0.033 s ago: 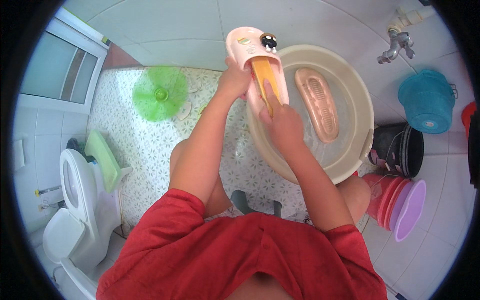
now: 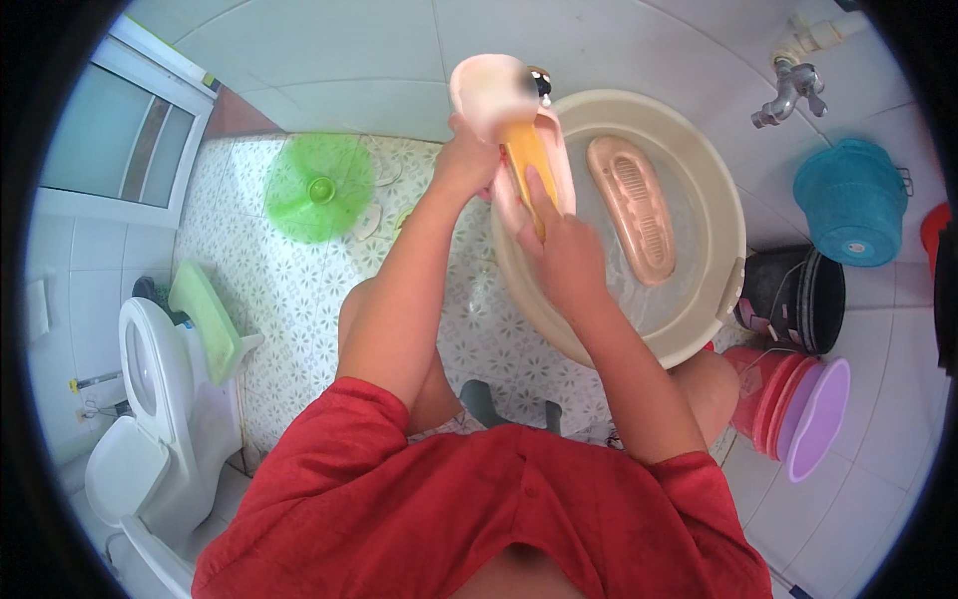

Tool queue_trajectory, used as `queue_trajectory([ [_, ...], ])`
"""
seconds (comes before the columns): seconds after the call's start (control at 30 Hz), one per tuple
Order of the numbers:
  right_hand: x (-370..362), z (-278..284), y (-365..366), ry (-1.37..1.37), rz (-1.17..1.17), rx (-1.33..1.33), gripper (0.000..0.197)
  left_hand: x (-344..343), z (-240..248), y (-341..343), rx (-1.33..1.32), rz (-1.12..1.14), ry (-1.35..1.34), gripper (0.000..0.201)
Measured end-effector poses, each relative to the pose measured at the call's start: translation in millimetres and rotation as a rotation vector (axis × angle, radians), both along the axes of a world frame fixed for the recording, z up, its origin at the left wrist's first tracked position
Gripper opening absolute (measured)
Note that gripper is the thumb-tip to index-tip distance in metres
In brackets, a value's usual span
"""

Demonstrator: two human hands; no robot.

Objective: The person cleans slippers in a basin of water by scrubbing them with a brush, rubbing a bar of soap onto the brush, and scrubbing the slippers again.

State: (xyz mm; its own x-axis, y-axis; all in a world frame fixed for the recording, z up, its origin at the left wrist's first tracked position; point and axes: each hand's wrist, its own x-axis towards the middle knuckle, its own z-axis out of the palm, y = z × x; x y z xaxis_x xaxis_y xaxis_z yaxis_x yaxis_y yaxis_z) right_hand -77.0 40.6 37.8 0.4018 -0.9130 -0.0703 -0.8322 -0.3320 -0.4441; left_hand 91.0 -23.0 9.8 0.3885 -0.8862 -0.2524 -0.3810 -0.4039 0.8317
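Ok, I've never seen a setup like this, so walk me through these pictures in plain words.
There is no machine here: these are a person's two bare hands, seen by a fisheye camera worn on that person's head and looking down, which is why straight edges bend. The left hand holds a pale pink slipper, its toe blurred. The right hand grips a flat yellow tool that reaches into the slipper; its far end is hidden. Close by, a round beige tub holds a copper-pink piece shaped like a shoe sole. A green see-through cover lies on the patterned floor.
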Motion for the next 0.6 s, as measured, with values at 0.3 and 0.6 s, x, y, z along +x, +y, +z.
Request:
queue_trajectory([
  [0.3,-61,-8,66,0.046,0.038,-0.064,0.07,4,-4,0,-0.006,-0.003,0.019,0.063],
  [0.6,-27,-3,21,0.062,-0.039,-0.066,0.066,7,-15,-1,-0.041,-0.007,-0.081,0.065],
])
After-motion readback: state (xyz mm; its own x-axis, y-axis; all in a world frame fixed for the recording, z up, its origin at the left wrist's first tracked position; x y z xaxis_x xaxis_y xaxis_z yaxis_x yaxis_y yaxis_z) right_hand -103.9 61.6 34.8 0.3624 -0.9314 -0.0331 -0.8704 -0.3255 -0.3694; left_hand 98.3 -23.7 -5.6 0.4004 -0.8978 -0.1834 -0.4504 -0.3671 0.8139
